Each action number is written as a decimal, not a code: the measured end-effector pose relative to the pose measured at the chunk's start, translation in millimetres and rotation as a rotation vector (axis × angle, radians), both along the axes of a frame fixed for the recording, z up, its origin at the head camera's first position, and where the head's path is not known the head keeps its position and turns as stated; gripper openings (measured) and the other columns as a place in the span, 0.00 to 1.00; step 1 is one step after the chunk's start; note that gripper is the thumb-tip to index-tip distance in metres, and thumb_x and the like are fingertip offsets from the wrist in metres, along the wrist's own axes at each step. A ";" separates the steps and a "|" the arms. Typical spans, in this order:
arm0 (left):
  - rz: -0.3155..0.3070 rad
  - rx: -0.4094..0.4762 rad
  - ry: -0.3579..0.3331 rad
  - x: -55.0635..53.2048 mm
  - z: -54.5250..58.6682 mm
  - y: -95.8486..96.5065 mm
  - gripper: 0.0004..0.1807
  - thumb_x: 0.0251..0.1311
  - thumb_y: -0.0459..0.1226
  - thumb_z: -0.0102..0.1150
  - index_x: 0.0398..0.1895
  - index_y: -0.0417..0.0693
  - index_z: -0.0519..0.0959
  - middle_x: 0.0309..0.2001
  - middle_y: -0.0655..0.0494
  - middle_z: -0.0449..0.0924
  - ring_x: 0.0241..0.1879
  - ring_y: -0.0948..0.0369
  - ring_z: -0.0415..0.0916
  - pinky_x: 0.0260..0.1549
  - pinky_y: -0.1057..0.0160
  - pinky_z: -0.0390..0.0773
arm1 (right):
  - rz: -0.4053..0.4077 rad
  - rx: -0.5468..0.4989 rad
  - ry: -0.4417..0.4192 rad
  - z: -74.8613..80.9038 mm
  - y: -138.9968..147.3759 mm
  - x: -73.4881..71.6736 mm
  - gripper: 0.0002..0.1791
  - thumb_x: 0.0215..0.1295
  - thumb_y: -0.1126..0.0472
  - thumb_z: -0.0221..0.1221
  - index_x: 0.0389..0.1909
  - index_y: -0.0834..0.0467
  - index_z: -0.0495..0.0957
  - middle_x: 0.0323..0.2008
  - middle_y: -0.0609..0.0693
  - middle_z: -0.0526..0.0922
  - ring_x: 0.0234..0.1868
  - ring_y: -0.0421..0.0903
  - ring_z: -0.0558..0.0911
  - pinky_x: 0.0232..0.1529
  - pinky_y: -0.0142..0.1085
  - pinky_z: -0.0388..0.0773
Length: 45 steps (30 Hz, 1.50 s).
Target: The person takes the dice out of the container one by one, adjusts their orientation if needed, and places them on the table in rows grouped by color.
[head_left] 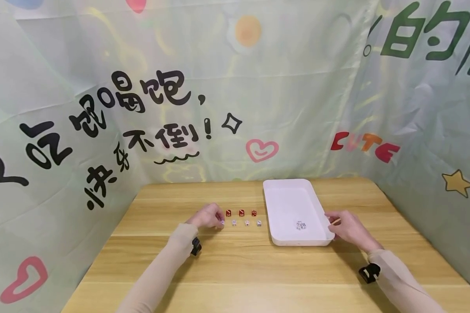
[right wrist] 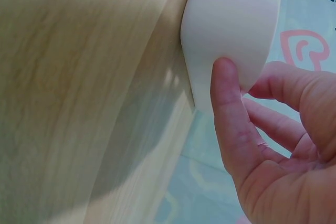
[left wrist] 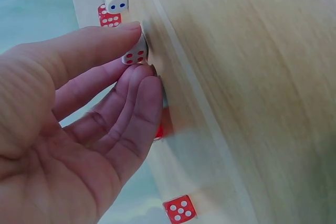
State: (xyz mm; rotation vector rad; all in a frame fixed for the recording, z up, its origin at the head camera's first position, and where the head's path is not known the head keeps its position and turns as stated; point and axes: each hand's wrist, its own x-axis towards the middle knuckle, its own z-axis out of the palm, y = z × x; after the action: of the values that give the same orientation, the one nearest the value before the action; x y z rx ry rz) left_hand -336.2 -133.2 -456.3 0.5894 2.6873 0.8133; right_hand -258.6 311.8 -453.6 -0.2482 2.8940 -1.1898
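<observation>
At the left end of a row of white dice (head_left: pixel 247 223), my left hand (head_left: pixel 208 216) pinches a white die (left wrist: pixel 135 53) with pink dots between thumb and fingers, low over the table. A row of red dice (head_left: pixel 241 213) runs just behind the white ones. One more red die (left wrist: pixel 179 209) shows past the fingers in the left wrist view. My right hand (head_left: pixel 348 227) grips the right wall of a white tray (head_left: pixel 293 195) near its front corner, thumb and fingers on either side of the rim (right wrist: pixel 231 30). A small cluster of pale dice (head_left: pixel 300 225) lies inside the tray.
The wooden table (head_left: pixel 235 269) ends against printed fabric (head_left: pixel 227 100) at the back and both sides. A black wrist strap (head_left: pixel 196 246) is on the left forearm and another black device (head_left: pixel 370 273) on the right.
</observation>
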 end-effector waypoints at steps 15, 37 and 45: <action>0.012 0.002 0.018 3.2 1.4 -0.9 0.02 0.51 0.29 0.69 0.28 0.43 0.84 0.24 0.59 0.79 0.25 0.64 0.70 0.25 0.68 0.72 | -0.005 0.012 -0.005 0.2 0.9 -0.8 0.26 0.55 0.74 0.57 0.58 0.77 0.71 0.40 0.66 0.80 0.35 0.51 0.81 0.26 0.36 0.82; 0.032 -0.020 0.049 -2.4 21.7 14.9 0.05 0.57 0.36 0.66 0.26 0.45 0.86 0.26 0.53 0.85 0.25 0.61 0.75 0.26 0.65 0.74 | -0.001 -0.003 0.005 2.1 1.3 -0.5 0.26 0.56 0.74 0.57 0.57 0.78 0.71 0.41 0.68 0.80 0.38 0.52 0.81 0.26 0.37 0.82; 0.001 -0.047 0.087 -4.4 38.4 43.3 0.15 0.65 0.40 0.60 0.29 0.37 0.86 0.21 0.49 0.80 0.17 0.65 0.63 0.21 0.66 0.66 | -0.006 0.004 -0.006 1.0 1.2 0.4 0.26 0.56 0.74 0.57 0.58 0.77 0.71 0.41 0.67 0.81 0.37 0.51 0.81 0.26 0.38 0.82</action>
State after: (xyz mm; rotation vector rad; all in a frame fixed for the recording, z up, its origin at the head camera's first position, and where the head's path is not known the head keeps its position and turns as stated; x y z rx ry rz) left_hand -340.6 -89.9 -418.0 0.6264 2.7773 0.7381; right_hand -258.3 313.1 -452.6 -0.2352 2.8940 -1.1830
